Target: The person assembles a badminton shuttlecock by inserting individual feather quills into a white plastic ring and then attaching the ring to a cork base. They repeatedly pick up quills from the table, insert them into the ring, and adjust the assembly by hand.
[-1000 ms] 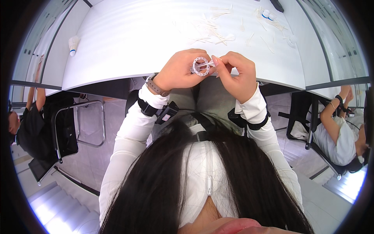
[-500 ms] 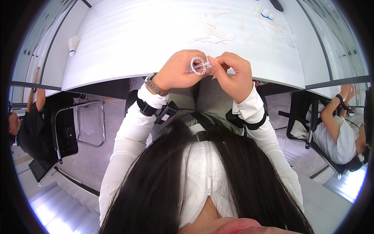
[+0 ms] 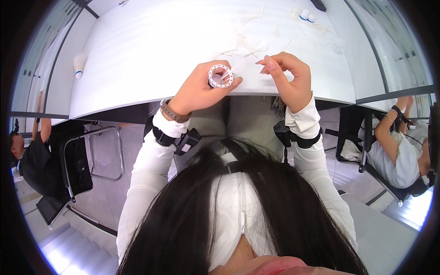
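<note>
My left hand (image 3: 203, 88) is wrapped round a white ring-shaped piece (image 3: 220, 85) with small holes along its rim. Out of its opening slants a thin white stick or feather (image 3: 235, 68), pointing up and right toward my other hand. Fingers loosely bent and apart, my right hand (image 3: 293, 79) hovers above the table's near edge, a little right of the stick's far end. Nothing shows between its fingertips. The lower part of the ring piece is hidden in my left palm.
Loose thin white sticks and feathers (image 3: 247, 49) lie on the white table (image 3: 151, 59). Two white round pieces with blue bands (image 3: 306, 16) rest at the far right. A shuttlecock (image 3: 79, 67) stands at the left. Other people sit on both sides.
My hands have moved apart: the left went left with the ring piece, the right went right. The right fingertips have let go of the slanting stick.
</note>
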{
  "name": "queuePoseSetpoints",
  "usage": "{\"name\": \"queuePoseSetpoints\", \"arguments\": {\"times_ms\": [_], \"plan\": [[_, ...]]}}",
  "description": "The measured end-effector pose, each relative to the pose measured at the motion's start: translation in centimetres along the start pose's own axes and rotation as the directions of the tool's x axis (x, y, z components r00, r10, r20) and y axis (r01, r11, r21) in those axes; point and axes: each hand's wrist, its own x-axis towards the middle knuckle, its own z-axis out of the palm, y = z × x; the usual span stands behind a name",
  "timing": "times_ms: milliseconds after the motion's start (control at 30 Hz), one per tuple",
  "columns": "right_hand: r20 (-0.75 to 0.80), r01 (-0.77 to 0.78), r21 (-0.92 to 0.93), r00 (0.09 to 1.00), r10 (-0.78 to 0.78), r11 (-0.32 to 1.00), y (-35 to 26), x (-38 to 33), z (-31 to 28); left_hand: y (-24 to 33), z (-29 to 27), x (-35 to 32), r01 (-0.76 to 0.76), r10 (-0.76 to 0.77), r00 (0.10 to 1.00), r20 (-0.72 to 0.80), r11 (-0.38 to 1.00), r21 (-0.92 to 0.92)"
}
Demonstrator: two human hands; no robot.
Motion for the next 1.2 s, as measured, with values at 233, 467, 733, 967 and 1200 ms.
{"name": "queuePoseSetpoints", "arguments": {"times_ms": [233, 467, 733, 967, 1200], "plan": [[0.157, 0.235, -0.353, 0.969, -0.19, 0.905, 2.7, 1.4, -1.7, 1.4, -0.2, 1.0, 0.078, -0.075, 0.995, -0.063, 0.995, 0.057], [0.339, 0.245, -0.35, 0.933, -0.121, 0.904, 3.5, 1.9, -1.8, 1.8, -0.3, 2.5, 0.15, -0.134, 0.983, -0.122, 0.98, 0.129], [0.335, 0.267, -0.335, 0.93, -0.15, 0.904, 3.9, 2.5, -1.8, 1.9, -0.3, 3.7, 0.272, -0.234, 0.957, -0.172, 0.929, 0.25], [0.305, 0.203, -0.143, 0.94, -0.152, 0.969, 4.2, 3.0, -1.6, 1.0, -0.2, 4.5, 0.317, -0.281, 0.931, -0.233, 0.939, 0.133], [0.273, 0.051, 0.102, 0.959, -0.077, 0.994, 3.8, 3.2, -1.0, 0.1, -0.7, 4.1, 0.207, -0.168, 0.957, -0.236, 0.966, 0.153]]}}
